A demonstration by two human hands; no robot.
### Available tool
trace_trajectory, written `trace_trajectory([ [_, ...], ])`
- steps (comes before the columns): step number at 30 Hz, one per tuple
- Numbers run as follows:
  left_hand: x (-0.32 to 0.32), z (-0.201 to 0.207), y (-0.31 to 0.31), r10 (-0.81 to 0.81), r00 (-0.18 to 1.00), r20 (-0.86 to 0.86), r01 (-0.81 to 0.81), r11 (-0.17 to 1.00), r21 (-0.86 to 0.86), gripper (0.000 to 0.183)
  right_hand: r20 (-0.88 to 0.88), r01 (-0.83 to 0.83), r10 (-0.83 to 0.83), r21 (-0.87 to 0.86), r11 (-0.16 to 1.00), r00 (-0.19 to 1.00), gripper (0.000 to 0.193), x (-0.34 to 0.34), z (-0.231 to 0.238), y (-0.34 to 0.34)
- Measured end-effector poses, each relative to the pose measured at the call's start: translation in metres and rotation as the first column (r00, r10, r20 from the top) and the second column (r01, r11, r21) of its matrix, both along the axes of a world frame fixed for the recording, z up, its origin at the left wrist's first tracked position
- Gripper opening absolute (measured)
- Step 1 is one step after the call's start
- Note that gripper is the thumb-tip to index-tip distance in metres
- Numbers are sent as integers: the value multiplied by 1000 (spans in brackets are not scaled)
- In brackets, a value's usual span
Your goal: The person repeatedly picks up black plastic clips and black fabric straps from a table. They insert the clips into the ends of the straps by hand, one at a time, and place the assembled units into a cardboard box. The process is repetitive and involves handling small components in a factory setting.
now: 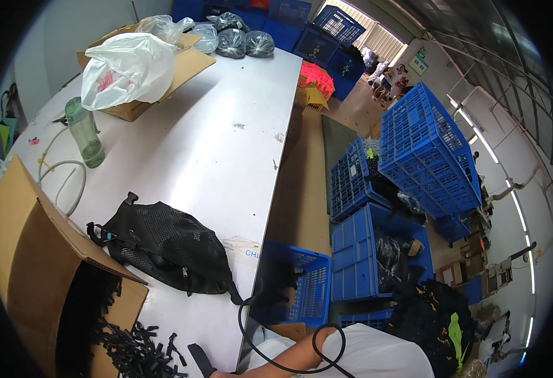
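Observation:
My right forearm point(301, 356) crosses the bottom of the view from the right, its sleeve white. Only part of my right hand point(221, 375) shows at the lower edge, closed on the end of a flat black strap point(201, 360) that sticks up and left; most fingers are cut off. My left hand is out of view. Left of the strap, small black plastic buckle pieces point(141, 353) lie heaped at the mouth of a tipped cardboard box point(21, 252). Farther up the table lies a black mesh bag point(169, 246). A black cord point(246, 337) loops over my forearm.
A green bottle point(85, 135) stands beside a pale cable point(82, 183) on the white table point(220, 126). A white plastic bag point(128, 69) sits on another carton, near several filled clear bags point(232, 43). Blue crates point(424, 145) are stacked on the right; one low blue crate point(311, 286) adjoins the table edge.

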State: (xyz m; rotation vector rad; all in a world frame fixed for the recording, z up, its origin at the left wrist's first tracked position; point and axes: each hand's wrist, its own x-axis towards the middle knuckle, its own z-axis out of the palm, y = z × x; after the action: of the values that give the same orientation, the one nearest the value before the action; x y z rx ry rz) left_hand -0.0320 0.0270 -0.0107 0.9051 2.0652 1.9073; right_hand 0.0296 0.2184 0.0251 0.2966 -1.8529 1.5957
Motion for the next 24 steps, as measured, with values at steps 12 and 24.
trace_trajectory([
  [12, -5, 8, 2, -103, 994, -33, 100, 993, -69, 13, 47, 55, -74, 313, 948, 996, 23, 10, 5, 8],
  [24, -3, 8, 3, -130, 987, -98, 119, 987, -111, 13, 89, 71, -113, 383, 921, 990, 20, 17, 12, 7],
])
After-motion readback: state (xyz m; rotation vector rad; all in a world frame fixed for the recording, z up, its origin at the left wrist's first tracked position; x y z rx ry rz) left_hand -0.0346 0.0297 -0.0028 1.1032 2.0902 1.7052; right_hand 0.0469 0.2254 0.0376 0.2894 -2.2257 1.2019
